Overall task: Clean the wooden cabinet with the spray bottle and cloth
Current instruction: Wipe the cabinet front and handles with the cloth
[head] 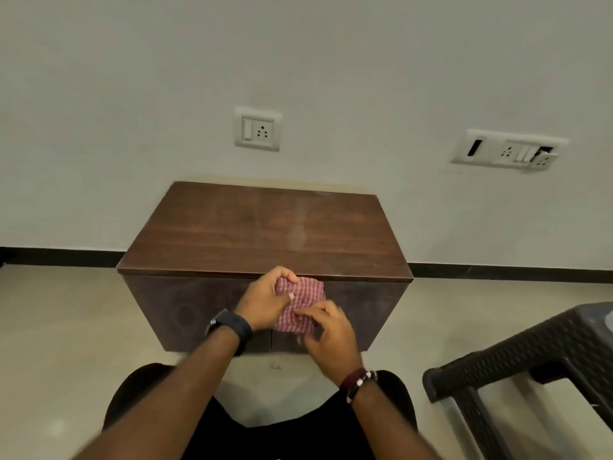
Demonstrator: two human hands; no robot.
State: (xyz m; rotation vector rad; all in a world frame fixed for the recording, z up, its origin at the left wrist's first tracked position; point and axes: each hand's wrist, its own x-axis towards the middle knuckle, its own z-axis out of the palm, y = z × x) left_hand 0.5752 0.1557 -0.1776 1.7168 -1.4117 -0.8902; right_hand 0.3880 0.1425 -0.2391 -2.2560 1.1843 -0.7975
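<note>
— Both of your hands are on the cloth [300, 305], aren't they?

— Yes. Your left hand [265, 302] curls its fingers over the upper left edge and grips it; your right hand [328, 330] pinches the lower right part. Both forearms reach forward from the bottom of the view, and the hands meet in front of the wooden cabinet [265, 227].

— How many things do you count?

— One red-and-white checked cloth, one cabinet, two switch plates on the wall, one dark woven stool [530, 356] at your right.

— And how does the cloth lie?

— Folded into a small pad, its long axis running from upper left to lower right, held just below the cabinet's front top edge, before the doors.
</note>
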